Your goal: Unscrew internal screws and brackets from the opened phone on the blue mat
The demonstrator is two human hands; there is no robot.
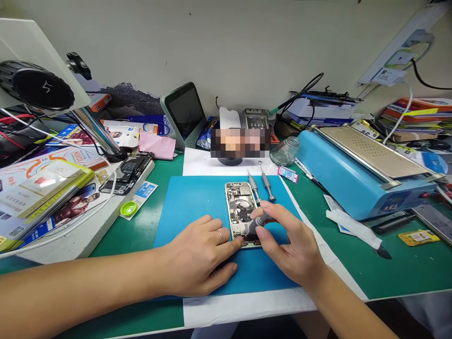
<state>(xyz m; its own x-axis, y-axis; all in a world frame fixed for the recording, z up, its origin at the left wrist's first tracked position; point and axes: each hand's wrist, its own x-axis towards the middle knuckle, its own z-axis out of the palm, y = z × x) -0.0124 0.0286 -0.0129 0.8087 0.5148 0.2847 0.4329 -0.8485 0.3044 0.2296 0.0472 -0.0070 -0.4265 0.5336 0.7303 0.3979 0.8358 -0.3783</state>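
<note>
An opened smartphone (237, 200) with its inner parts bare lies on the blue mat (192, 197). My left hand (201, 252) rests beside its lower left, fingers stretched out, one fingertip touching the phone's bottom corner. Between the fingertips of my right hand (296, 245) is a grey screwdriver (260, 220), held over the phone's lower half; its tip is hard to make out. Two more screwdrivers, one nearer the phone (254, 189) and one farther right (267, 187), lie at the mat's upper right.
A blue machine (339, 172) stands at right. A glass jar (284, 150) and a screen device (183, 115) are at the back. On the left are a microscope-like stand (93, 134), boxes and another opened phone (129, 172). A white-wrapped blade (356, 230) lies right.
</note>
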